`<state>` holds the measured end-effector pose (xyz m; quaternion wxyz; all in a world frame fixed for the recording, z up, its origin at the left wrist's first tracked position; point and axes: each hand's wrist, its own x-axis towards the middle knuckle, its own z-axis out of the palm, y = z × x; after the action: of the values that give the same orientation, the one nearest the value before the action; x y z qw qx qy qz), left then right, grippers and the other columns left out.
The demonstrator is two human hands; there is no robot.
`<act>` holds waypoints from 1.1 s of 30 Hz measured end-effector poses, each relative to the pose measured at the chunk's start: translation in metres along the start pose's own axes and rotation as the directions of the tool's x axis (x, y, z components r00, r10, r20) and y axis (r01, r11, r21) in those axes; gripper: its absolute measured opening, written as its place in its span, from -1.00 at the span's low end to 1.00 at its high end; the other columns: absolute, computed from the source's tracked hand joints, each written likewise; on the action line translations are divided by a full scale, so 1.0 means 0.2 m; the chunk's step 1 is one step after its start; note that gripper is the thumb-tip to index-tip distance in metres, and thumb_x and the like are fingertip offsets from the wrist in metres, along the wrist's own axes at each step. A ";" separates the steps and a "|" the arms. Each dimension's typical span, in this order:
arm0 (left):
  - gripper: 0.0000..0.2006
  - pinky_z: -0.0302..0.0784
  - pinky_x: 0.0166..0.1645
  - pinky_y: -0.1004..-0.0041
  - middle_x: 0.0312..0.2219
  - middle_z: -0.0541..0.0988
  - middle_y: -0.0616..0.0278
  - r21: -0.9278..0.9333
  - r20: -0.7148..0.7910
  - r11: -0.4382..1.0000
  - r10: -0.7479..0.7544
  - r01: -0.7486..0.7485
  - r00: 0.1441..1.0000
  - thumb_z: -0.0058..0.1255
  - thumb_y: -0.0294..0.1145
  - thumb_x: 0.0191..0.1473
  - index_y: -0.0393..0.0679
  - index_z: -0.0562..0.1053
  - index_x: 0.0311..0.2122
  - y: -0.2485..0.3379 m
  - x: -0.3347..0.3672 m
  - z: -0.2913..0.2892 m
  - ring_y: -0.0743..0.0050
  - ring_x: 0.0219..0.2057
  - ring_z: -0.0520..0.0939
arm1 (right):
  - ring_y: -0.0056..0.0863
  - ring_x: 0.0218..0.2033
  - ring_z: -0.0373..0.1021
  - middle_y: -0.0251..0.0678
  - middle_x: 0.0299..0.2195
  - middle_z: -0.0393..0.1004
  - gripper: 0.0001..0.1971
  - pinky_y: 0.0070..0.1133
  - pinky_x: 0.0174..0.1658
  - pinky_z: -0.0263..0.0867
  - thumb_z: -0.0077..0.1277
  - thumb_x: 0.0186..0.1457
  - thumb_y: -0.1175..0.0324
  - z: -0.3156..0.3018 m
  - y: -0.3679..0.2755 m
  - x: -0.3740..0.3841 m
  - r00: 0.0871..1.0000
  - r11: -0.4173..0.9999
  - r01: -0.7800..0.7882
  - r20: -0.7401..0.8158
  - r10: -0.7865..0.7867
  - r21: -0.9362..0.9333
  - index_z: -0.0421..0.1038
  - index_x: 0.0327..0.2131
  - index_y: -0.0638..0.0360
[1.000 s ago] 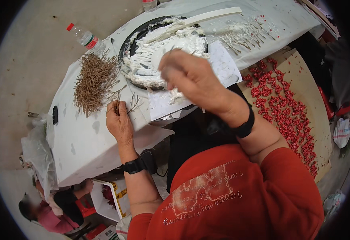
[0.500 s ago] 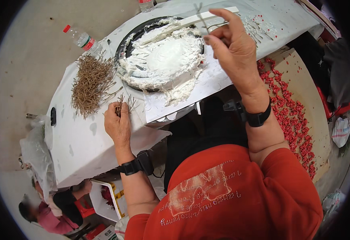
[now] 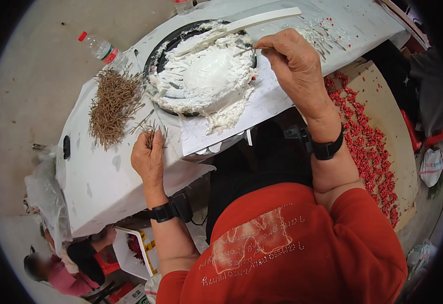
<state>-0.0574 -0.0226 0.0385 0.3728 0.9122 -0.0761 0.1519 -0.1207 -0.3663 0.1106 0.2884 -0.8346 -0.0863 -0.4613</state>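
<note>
A small bunch of brown twigs [image 3: 151, 133] is gripped between the thumb and fingers of my left hand [image 3: 148, 158], over the table's near left part. My right hand [image 3: 297, 66] pinches a single thin twig [image 3: 256, 48] at the right rim of a round black tray [image 3: 152, 65]. The twig's far end reaches over the white paste [image 3: 211, 73] that fills the tray; I cannot tell whether it touches. A long white strip [image 3: 267, 19] rests across the paste and the tray's far rim. Left of the tray lies a big heap of brown twigs [image 3: 111, 107].
A clear bottle with a red cap [image 3: 100, 49] stands beyond the heap. Several paste-tipped twigs [image 3: 323, 40] lie at the far right of the white-covered table. Red berry sprigs [image 3: 363, 147] cover a board to my right. Another person [image 3: 69, 273] sits at lower left near a white bin [image 3: 125, 256].
My right hand has come down toward the tray, turning the twig from upright above the table to nearly level over the paste. My left hand stays almost in place with its bunch.
</note>
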 end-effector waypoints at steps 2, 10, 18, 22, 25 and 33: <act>-0.79 0.29 -0.40 0.59 -0.58 0.44 0.40 -0.066 0.026 0.997 0.047 -0.046 0.999 0.11 -0.31 0.15 -0.27 0.47 -0.39 -0.04 0.00 0.01 0.64 -0.52 0.36 | -0.71 -0.45 0.34 -0.41 -0.42 0.48 -0.79 -0.72 -0.39 0.28 0.06 0.08 0.61 0.00 0.00 0.00 1.000 0.999 0.008 0.021 -0.007 -0.040 0.45 -0.16 0.24; -0.85 0.30 -0.37 0.67 -0.52 0.45 0.48 -0.113 0.091 0.992 0.069 -0.058 0.993 0.12 -0.40 0.14 -0.27 0.50 -0.33 -0.08 0.00 -0.01 0.77 -0.48 0.35 | -0.76 -0.58 0.34 -0.40 -0.52 0.49 -0.66 -0.75 -0.51 0.28 0.09 0.08 0.56 -0.01 -0.04 0.00 0.956 0.945 -0.280 -0.035 0.290 0.167 0.35 -0.04 0.23; -0.87 0.35 -0.33 0.68 -0.49 0.50 0.45 -0.072 0.103 0.993 0.097 -0.090 0.990 0.14 -0.44 0.12 -0.28 0.49 -0.31 -0.06 0.00 -0.01 0.76 -0.46 0.42 | -0.72 -0.55 0.38 -0.39 -0.48 0.50 -0.82 -0.75 -0.47 0.33 0.06 0.09 0.60 -0.01 -0.02 0.00 0.967 0.958 -0.253 0.037 0.251 0.132 0.47 -0.20 0.28; -0.84 0.38 -0.34 0.59 -0.52 0.51 0.36 -0.159 0.062 0.987 0.039 -0.029 0.997 0.21 -0.38 0.04 -0.24 0.51 -0.35 -0.10 0.00 0.01 0.63 -0.49 0.44 | -0.69 -0.51 0.42 -0.38 -0.44 0.50 -0.89 -0.74 -0.43 0.34 0.04 0.09 0.62 0.02 -0.02 0.00 0.993 0.989 -0.114 0.009 0.114 0.091 0.50 -0.28 0.31; -0.81 0.39 -0.35 0.54 -0.54 0.51 0.31 -0.215 0.049 0.977 0.001 0.010 0.999 0.25 -0.35 -0.01 -0.22 0.52 -0.36 -0.10 0.00 0.01 0.58 -0.50 0.45 | -0.65 -0.49 0.44 -0.35 -0.44 0.49 -0.88 -0.69 -0.42 0.35 0.02 0.07 0.65 0.04 -0.02 0.01 0.990 0.982 -0.143 0.037 0.139 0.125 0.49 -0.29 0.32; -0.83 0.36 -0.37 0.59 -0.55 0.49 0.38 -0.124 0.046 0.992 0.023 -0.017 0.999 0.25 -0.37 0.00 -0.23 0.51 -0.38 -0.04 -0.01 0.00 0.65 -0.51 0.42 | -0.42 -0.46 0.46 -0.27 -0.44 0.46 -0.85 -0.59 -0.37 0.36 0.03 0.02 0.65 0.08 0.00 0.04 0.999 0.992 -0.033 0.016 0.035 -0.124 0.52 -0.32 0.24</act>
<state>-0.0569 -0.0173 0.0324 0.4252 0.8899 -0.1032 0.1287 -0.1052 -0.3584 0.1104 0.2432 -0.8563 -0.0460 -0.4532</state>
